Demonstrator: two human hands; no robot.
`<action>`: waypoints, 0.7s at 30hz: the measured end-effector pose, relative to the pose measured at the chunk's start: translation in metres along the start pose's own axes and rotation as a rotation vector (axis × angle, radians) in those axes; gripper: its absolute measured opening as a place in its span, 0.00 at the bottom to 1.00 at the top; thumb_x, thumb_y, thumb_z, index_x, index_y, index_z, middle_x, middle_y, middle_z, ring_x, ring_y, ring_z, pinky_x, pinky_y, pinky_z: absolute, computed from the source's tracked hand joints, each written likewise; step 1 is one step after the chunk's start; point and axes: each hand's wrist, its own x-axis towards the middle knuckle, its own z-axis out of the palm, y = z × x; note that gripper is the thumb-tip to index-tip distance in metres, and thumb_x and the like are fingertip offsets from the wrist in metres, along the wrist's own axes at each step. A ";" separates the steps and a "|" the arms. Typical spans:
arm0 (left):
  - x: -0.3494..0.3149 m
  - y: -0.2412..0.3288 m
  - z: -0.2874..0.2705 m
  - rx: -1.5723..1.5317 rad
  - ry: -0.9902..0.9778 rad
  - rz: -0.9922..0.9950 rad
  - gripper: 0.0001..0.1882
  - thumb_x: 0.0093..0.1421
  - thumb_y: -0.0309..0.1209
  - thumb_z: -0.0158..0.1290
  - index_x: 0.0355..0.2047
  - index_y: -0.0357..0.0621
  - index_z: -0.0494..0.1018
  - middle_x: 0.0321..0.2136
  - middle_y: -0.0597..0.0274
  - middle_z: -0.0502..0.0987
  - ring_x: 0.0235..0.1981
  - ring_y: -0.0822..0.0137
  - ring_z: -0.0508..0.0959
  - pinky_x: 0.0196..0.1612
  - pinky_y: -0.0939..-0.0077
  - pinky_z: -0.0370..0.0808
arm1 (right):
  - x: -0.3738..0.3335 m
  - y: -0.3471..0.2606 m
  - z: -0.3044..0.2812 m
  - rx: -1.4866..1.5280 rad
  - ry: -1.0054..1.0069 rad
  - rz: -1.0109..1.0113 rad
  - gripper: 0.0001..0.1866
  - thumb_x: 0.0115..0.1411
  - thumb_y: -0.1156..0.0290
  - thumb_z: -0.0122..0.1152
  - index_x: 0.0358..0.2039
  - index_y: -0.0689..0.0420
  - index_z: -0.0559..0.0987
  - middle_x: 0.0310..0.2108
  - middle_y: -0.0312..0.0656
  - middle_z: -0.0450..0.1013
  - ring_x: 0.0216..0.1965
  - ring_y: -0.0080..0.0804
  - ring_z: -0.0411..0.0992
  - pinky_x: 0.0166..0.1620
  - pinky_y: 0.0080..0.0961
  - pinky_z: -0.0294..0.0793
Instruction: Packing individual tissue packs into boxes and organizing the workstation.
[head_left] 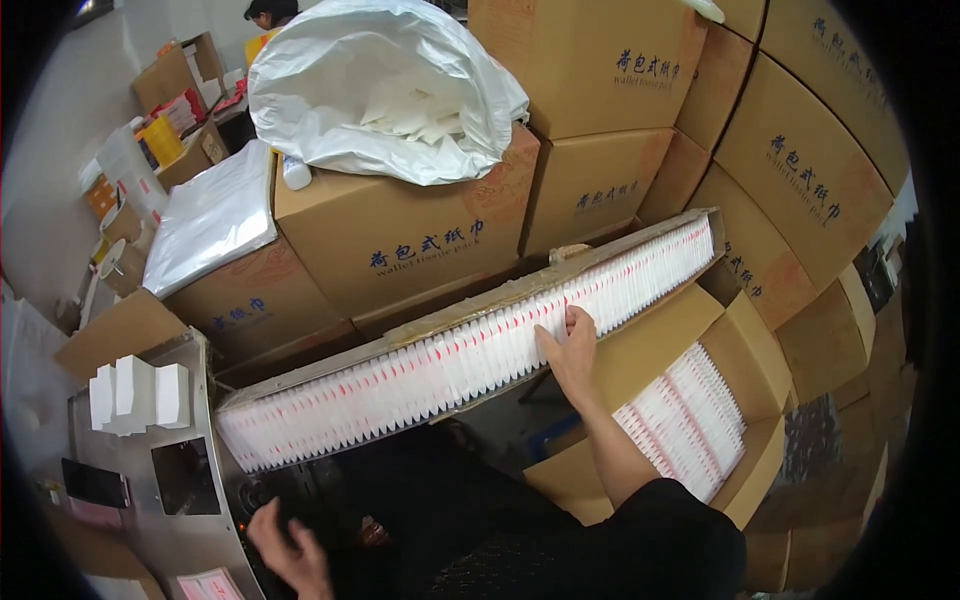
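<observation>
A long row of small white tissue packs (455, 361) with red marks stands on edge in a narrow trough (400, 345) that slants up to the right. My right hand (572, 352) reaches over the row right of its middle. Its thumb and forefinger are apart and touch the tops of the packs; the other fingers are partly hidden. Low on the left, my left hand (290, 552) hovers beside the metal machine table with loosely bent, spread fingers and nothing in them. An open carton (757, 345) at my right holds several rows of similar packs (684, 420).
Behind the trough stand stacked brown cartons (400, 235), one bearing an open white plastic bag (300, 110) of white pieces. Left of it lies a stack of clear film (215, 215). The metal table (225, 505) carries white paper stacks (137, 395) and a phone (93, 483).
</observation>
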 end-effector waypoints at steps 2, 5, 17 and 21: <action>0.015 0.023 0.039 -0.170 -0.125 0.079 0.24 0.51 0.17 0.54 0.51 0.39 0.74 0.43 0.45 0.74 0.47 0.44 0.74 0.51 0.56 0.73 | 0.002 0.006 -0.008 -0.077 -0.101 -0.022 0.34 0.50 0.63 0.71 0.54 0.66 0.69 0.48 0.58 0.68 0.51 0.55 0.66 0.55 0.45 0.66; 0.034 0.064 0.087 -0.346 -0.336 0.215 0.25 0.51 0.17 0.56 0.51 0.40 0.74 0.44 0.47 0.75 0.46 0.47 0.75 0.51 0.59 0.73 | -0.003 -0.009 -0.012 -0.247 -0.146 -0.083 0.36 0.51 0.65 0.69 0.58 0.66 0.67 0.50 0.58 0.69 0.52 0.56 0.66 0.56 0.46 0.67; 0.041 0.221 0.242 -0.687 -0.399 0.364 0.39 0.46 0.20 0.60 0.61 0.30 0.62 0.65 0.30 0.52 0.62 0.34 0.59 0.62 0.44 0.58 | -0.009 0.021 0.023 -0.133 0.107 -0.337 0.37 0.54 0.68 0.64 0.62 0.70 0.63 0.53 0.63 0.68 0.50 0.61 0.67 0.55 0.48 0.67; 0.033 0.237 0.252 -0.593 -0.281 0.303 0.42 0.46 0.20 0.58 0.63 0.24 0.56 0.66 0.27 0.49 0.62 0.29 0.56 0.62 0.42 0.57 | -0.008 0.024 0.028 -0.122 0.088 -0.341 0.37 0.55 0.67 0.63 0.62 0.71 0.63 0.53 0.63 0.68 0.50 0.62 0.67 0.54 0.48 0.68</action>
